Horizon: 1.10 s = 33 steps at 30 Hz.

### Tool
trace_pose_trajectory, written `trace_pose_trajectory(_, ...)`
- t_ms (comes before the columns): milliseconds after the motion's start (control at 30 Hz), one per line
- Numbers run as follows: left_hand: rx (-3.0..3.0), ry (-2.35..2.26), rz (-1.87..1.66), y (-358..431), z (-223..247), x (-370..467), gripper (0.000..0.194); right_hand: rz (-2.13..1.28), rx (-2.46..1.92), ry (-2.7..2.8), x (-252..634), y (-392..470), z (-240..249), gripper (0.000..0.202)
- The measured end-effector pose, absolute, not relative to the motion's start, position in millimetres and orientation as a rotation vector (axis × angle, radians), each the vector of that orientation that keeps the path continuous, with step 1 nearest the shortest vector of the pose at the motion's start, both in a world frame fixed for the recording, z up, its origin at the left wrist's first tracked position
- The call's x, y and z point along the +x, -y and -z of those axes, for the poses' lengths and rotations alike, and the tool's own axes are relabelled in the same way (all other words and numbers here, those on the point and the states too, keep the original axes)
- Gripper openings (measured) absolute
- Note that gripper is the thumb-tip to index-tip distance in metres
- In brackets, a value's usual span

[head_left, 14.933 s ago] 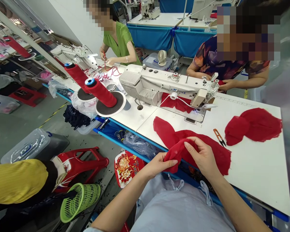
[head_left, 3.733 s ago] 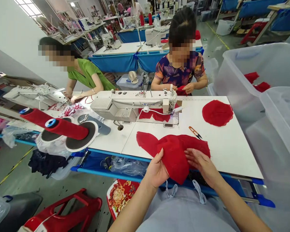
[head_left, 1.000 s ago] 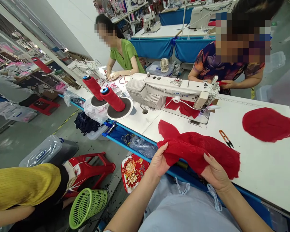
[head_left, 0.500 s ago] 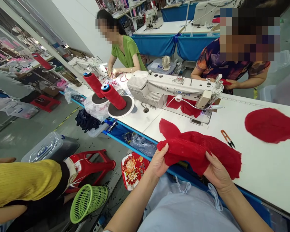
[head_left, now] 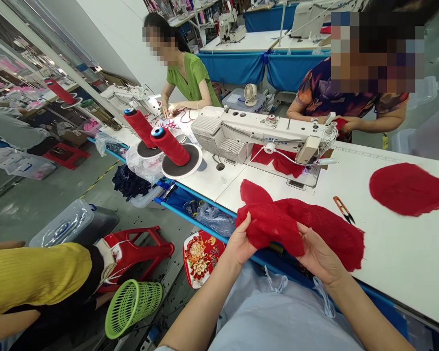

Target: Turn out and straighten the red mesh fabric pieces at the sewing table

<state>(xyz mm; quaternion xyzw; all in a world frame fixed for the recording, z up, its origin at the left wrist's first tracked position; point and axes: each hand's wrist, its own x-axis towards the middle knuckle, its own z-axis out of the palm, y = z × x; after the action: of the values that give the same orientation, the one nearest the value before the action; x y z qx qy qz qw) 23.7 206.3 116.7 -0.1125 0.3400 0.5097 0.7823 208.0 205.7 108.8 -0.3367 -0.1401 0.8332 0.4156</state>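
Between my hands is a piece of red fabric (head_left: 274,226), held up at the table's near edge. My left hand (head_left: 241,241) is closed on its left end, thumb on top. My right hand (head_left: 320,256) pinches its right edge, with some fingers hidden beneath. More red cloth (head_left: 329,224) lies on the white tabletop (head_left: 398,263) just behind and to the right of my hands. Orange-handled thread snips (head_left: 344,209) rest past that cloth. Farther right lies a rounded stack of red fabric (head_left: 409,189).
A white sewing machine (head_left: 263,129) stands behind the cloth, red pieces under its head. Two red thread cones (head_left: 170,146) stand to its left. Co-workers sit across the table and at the left. A green basket (head_left: 133,307) and a red stool (head_left: 142,251) are on the floor.
My right hand has moved left and slightly up along the fabric, closer to my left hand. The held piece now looks shorter between them. The left hand has barely moved.
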Motion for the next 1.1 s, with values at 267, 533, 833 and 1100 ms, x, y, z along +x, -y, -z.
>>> trace_pose_trajectory(267, -0.220, -0.732, -1.109, -202, -107, 21, 0.034, -1.947, -0.989, 0.531, 196, -204, -110, 0.029)
trace_pose_trajectory(533, -0.273, -0.805, -1.169, -205, -113, 19, 0.023, -1.874, -1.067, 0.535, 191, -200, -118, 0.044)
trace_pose_trajectory(833, -0.257, -0.849, -1.151, -204, -118, 21, 0.023, -1.808, -1.139, 0.816, 186, -200, -120, 0.023)
trace_pose_trajectory(1100, -0.272, -0.866, -1.149, -218, -120, 19, 0.020, -1.762, -1.158, 1.092, 184, -195, -114, 0.034)
